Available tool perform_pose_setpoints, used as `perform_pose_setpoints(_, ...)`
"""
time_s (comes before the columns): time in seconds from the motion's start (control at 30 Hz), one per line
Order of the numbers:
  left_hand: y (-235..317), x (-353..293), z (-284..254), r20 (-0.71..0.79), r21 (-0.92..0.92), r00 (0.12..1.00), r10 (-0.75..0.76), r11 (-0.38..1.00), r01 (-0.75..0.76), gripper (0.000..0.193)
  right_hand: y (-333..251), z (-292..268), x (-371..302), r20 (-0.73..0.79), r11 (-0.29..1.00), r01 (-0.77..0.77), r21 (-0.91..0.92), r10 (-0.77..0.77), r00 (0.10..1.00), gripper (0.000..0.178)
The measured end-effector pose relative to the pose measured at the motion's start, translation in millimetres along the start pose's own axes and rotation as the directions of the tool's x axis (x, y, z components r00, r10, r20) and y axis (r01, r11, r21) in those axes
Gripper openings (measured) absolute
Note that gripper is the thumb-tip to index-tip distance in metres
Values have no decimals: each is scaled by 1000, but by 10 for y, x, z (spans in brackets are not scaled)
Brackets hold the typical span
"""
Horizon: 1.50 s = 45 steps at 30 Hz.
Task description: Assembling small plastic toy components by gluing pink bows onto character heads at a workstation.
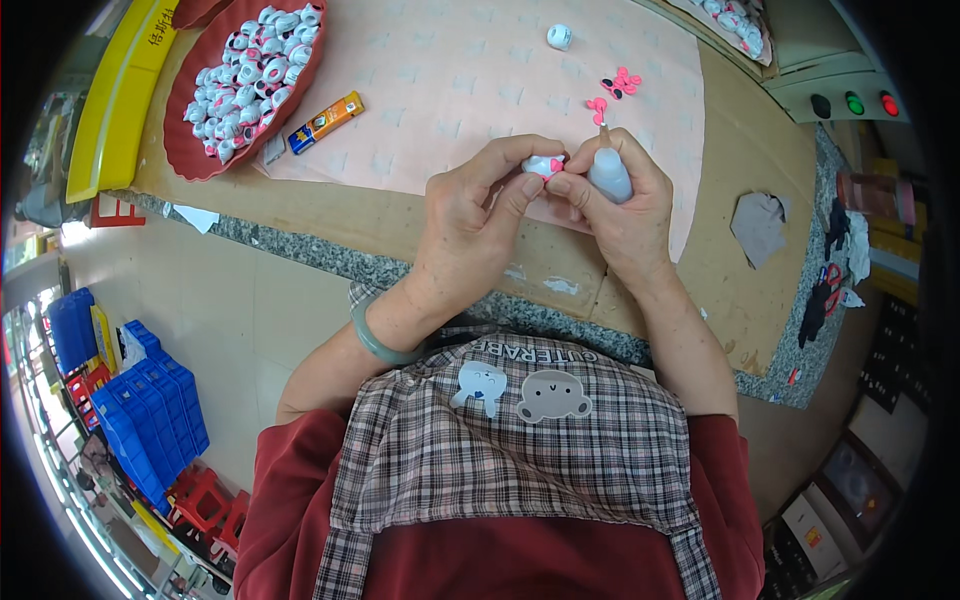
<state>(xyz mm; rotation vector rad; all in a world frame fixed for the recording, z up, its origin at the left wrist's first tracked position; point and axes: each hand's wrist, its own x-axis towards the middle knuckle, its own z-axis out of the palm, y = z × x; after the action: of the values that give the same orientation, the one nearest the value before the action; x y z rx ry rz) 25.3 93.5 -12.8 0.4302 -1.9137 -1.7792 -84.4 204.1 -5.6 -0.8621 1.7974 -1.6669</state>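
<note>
My left hand (462,215) pinches a small white rounded figure piece (540,166) with pink on it between thumb and fingers. My right hand (640,215) is closed around a pale squeeze bottle (610,180), whose narrow brownish nozzle points away from me. The right thumb and a fingertip also meet the pink part of the white piece. Just beyond the nozzle lies a pink bow-like piece (597,106). Farther off is a little cluster of pink and black pieces (624,82). A single white piece (559,37) rests at the far side of the sheet.
A red scalloped bowl (178,145) heaped with white, black and pink pieces stands at the far left. Beside it lies an orange and blue packet (326,122). A grey scrap (759,228) and red-handled scissors (833,283) are at the right. Blue crates (150,420) stand on the left floor.
</note>
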Motion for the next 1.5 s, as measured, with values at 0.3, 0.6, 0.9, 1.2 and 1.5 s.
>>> perform_pose_setpoints(0.3, -93, -4, 41, -65, -38, 998, -26, 999, 24, 20, 31, 108, 19, -97, 999, -30, -27, 27, 995, 16)
perform_pose_setpoints(0.6, -132, 27, 40, -79, -75, 996, -50, 996, 44, 20, 74, 106, 75, -100, 995, -58, -84, 50, 994, 20)
perform_pose_setpoints(0.9, -140, 40, -45, 10, -242, 992, -124, 962, 123, 23, 83, 84, 104, -61, 998, 5, -55, -8, 998, 19)
perform_pose_setpoints(1.2, -119, 40, -211, 269, -786, 924, -273, 492, 374, 28, -5, -42, 105, 82, 973, -162, 165, 150, 985, 15)
perform_pose_setpoints(1.5, -92, 51, -224, 351, -885, 898, -267, 218, 411, 36, 21, -81, 92, 73, 968, -165, 189, 153, 985, 10)
